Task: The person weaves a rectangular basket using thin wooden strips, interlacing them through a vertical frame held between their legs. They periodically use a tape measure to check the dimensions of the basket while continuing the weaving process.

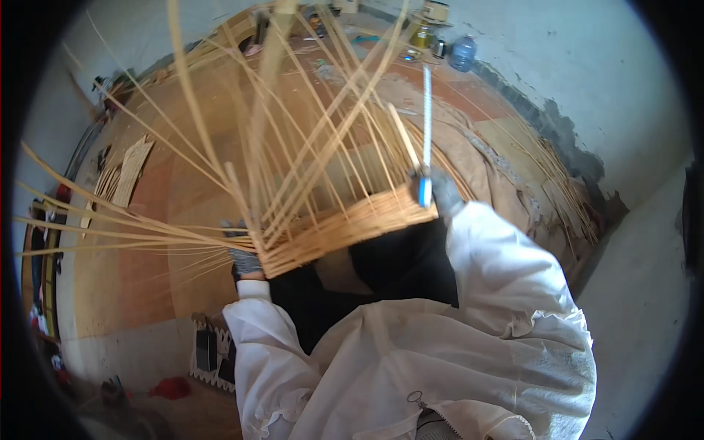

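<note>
A partly woven wicker basket [352, 229] rests across my lap, its long pale stakes fanning up and out to the left. My left hand [245, 258], in a grey glove, is closed at the basket's left corner, where the stakes bunch; some of its fingers are hidden behind them. At the right end my right hand [444, 192], also grey-gloved, is closed round the blue and white end of a long, narrow pale strip tool [427, 117]. That strip points away from me, beside a short upright stake. Its exact kind is not clear.
Flat woven pieces [132, 172] lie on the wooden floor at left. A brown cloth [480, 172] spreads at right, near a bundle of loose canes [561, 183] along the wall. A blue water jug [463, 53] stands at the back. A phone [206, 349] lies near my left elbow.
</note>
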Motion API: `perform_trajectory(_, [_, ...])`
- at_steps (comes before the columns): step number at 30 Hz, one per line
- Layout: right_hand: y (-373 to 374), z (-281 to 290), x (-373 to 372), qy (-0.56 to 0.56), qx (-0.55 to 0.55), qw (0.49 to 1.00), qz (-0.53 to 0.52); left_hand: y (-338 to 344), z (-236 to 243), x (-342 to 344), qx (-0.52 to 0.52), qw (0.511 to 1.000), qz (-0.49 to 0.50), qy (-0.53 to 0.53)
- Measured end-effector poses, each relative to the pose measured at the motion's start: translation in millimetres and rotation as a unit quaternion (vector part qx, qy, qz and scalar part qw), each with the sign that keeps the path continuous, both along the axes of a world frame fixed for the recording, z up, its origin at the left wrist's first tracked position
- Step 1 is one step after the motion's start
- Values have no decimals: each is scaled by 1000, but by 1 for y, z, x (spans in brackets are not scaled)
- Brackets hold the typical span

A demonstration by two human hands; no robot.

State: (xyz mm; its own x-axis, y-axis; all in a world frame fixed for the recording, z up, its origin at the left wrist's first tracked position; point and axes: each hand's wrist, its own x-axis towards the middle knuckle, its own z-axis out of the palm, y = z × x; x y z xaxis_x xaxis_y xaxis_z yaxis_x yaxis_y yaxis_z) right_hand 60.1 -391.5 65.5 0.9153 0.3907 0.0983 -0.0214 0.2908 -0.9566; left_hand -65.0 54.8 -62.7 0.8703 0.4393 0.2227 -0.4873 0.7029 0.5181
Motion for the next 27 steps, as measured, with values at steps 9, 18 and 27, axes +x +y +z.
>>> perform_trajectory(9, [-34,-97,-5,154,60,985,-56,-36,-34,-11,-50,989,-134,-32])
perform_trajectory(18, [-32,-66,12,88,101,977,-166,-18,12,-9,261,949,-155,83])
perform_trajectory(27, [-40,35,54,55,-331,900,279,-2,88,56,384,900,-91,186])
